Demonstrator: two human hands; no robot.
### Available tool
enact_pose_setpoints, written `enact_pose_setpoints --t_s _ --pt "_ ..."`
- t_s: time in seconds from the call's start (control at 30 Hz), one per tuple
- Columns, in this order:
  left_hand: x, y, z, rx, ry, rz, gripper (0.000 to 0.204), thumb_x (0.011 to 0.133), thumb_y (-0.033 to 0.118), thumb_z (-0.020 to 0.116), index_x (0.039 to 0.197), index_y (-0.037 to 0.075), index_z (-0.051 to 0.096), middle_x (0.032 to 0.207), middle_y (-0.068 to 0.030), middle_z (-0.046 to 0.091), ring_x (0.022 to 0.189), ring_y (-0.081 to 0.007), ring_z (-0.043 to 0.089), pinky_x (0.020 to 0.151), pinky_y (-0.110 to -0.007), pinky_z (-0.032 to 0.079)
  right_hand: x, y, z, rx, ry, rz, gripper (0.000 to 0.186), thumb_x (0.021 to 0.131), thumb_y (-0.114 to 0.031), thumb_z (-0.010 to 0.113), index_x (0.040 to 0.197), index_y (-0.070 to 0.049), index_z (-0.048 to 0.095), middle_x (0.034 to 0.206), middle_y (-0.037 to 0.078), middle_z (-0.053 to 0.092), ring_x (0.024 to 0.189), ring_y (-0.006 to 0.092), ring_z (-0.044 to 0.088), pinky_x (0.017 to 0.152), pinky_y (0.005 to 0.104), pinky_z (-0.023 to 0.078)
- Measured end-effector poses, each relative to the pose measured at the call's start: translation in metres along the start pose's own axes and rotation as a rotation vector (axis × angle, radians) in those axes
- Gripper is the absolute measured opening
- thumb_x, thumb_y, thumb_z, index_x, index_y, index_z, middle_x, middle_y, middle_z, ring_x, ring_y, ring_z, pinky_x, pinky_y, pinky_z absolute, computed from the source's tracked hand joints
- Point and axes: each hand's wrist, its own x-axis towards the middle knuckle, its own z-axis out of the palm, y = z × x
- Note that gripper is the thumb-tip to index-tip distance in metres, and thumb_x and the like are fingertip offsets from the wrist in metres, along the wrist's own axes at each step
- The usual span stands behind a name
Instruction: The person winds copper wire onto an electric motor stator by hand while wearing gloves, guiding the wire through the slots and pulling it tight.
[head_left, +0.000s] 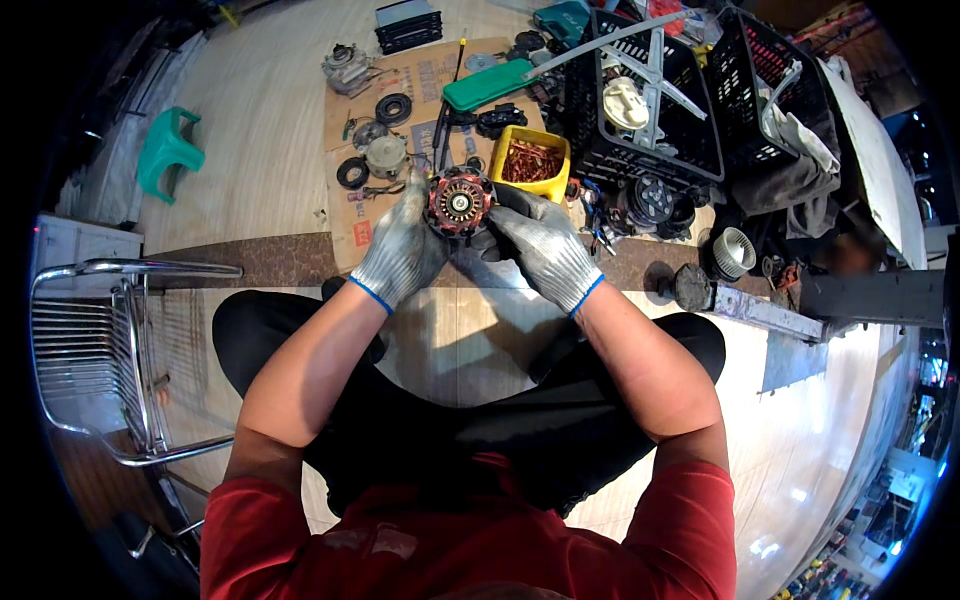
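Between my two gloved hands sits a round motor part (461,204) with a ring of reddish copper windings and a pale metal centre facing up. My left hand (404,238) grips its left side, fingers closed round it, the thumb along the upper edge. On the other side my right hand (545,238) holds the right edge, with some fingers hidden beneath. Both gloves are grey-white with blue cuffs. Just beyond the part stands a yellow bin (530,189) full of small copper-coloured pieces (530,160). A pale metal housing (386,156) lies past my left hand.
Cardboard (345,120) carries black rings (393,108), an alternator-like unit (346,68) and a green-ended flat tool (488,86). Black crates (650,160) of parts stand at far right. Left are a green stool (170,150) and a metal chair (130,360); right, a white fan wheel (733,253).
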Motion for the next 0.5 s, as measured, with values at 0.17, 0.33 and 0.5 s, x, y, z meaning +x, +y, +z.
enact_pose_setpoints --t_s 0.17,0.33,0.5 --pt "-0.008 0.003 0.008 -0.005 0.045 -0.007 0.055 0.103 0.051 0.041 0.132 0.005 0.049 0.128 -0.017 0.059 0.112 -0.0292 0.062 0.096 -0.045 0.054 -0.004 -0.003 0.006 -0.05 0.021 0.007 0.037 0.098 -0.008 0.056 0.132 0.007 0.055 0.108 0.008 0.067 0.085 0.0115 0.063 0.078 0.0256 0.053" --pt "-0.009 0.006 0.003 -0.011 0.002 -0.009 0.056 0.101 0.052 0.045 0.132 0.006 0.05 0.127 -0.0172 0.06 0.112 -0.0291 0.063 0.097 -0.044 0.054 -0.003 0.002 0.008 -0.1 0.007 -0.029 0.038 0.098 -0.01 0.056 0.134 0.006 0.054 0.106 0.008 0.067 0.084 0.0103 0.062 0.075 0.025 0.053" --pt "-0.01 0.007 -0.002 -0.036 -0.062 0.015 0.055 0.1 0.051 0.049 0.131 0.006 0.05 0.126 -0.0172 0.06 0.113 -0.0294 0.063 0.098 -0.044 0.054 -0.003 0.0 0.011 -0.122 -0.014 -0.066 0.039 0.099 -0.011 0.055 0.135 0.006 0.053 0.103 0.006 0.066 0.081 0.009 0.062 0.073 0.0236 0.053"
